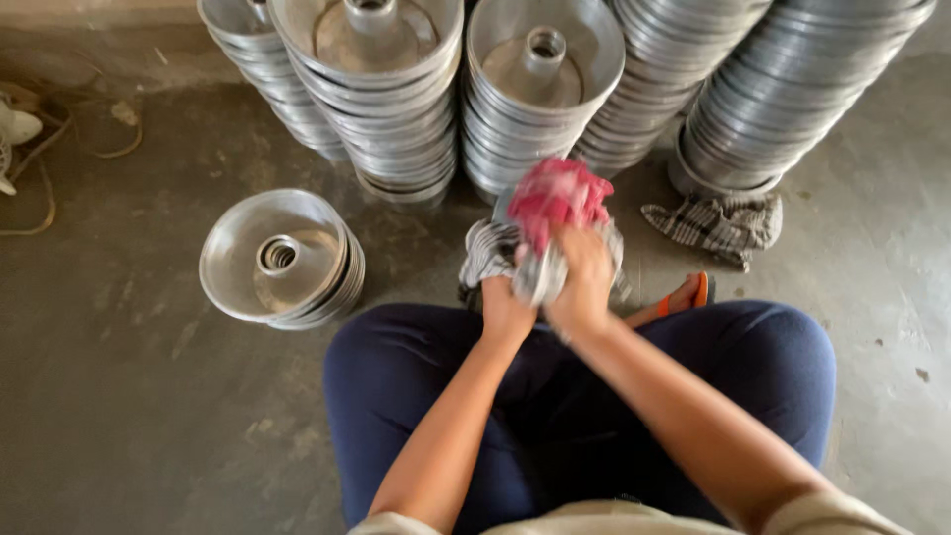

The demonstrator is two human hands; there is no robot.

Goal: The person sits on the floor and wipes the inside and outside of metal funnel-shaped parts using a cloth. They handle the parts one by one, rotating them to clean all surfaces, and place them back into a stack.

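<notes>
Head view: right hand [584, 272] closed on crumpled pink rag [558, 196], rubbing blurry round silver metal piece [540, 272] above lap. Left hand [505, 307] grips piece's lower edge plus striped grey cloth [487, 253]. Short stack of same metal pans [282, 260] sits on concrete floor [129, 376], left side.

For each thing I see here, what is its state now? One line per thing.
Left hand: closed on striped cloth.
Right hand: closed on red cloth.
Metal piece between the hands: held, mostly hidden, blurred.
Short stack: standing alone on floor.
Tall stacks: upright or leaning, at back.
Checked cloth: crumpled on floor.
</notes>
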